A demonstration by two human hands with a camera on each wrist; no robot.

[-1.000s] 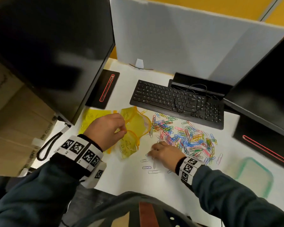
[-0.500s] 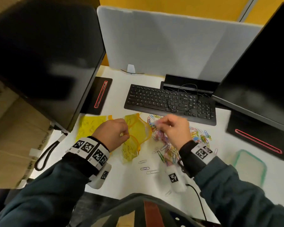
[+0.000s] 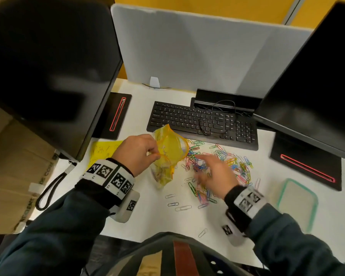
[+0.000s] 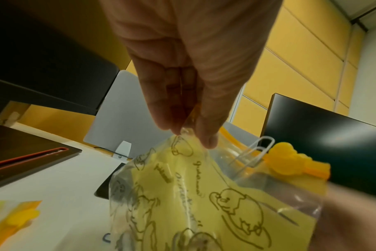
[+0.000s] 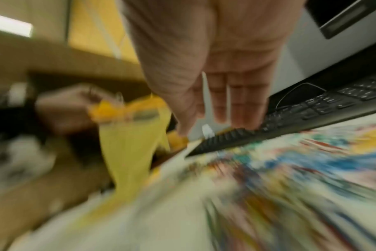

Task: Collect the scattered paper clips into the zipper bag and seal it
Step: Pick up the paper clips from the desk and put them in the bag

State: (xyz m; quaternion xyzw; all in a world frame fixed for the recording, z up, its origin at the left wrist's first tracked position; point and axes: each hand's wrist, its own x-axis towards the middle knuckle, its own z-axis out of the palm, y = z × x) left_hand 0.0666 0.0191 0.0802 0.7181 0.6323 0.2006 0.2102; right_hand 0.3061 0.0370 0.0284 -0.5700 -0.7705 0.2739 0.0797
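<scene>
A yellow printed zipper bag (image 3: 167, 154) hangs with its mouth open, my left hand (image 3: 137, 152) pinching its near rim between thumb and fingers (image 4: 182, 118). A white paper clip (image 4: 253, 154) hangs at the bag's rim beside the yellow slider (image 4: 290, 163). Several colourful paper clips (image 3: 223, 162) lie heaped on the white desk to the right of the bag. My right hand (image 3: 213, 174) hovers over the heap, fingers straight and spread (image 5: 225, 101), holding nothing; its wrist view is blurred.
A black keyboard (image 3: 203, 124) lies behind the heap, flanked by two dark monitors (image 3: 48, 66) and their bases (image 3: 307, 166). A clear container with a green rim (image 3: 295, 204) sits at the right. Another yellow bag (image 3: 102, 152) lies at the left. Loose clips (image 3: 177, 204) dot the near desk.
My right hand left the near clips, rose to the bag's mouth, then swung back down over the heap, now open. The left hand lifted the bag higher off the desk.
</scene>
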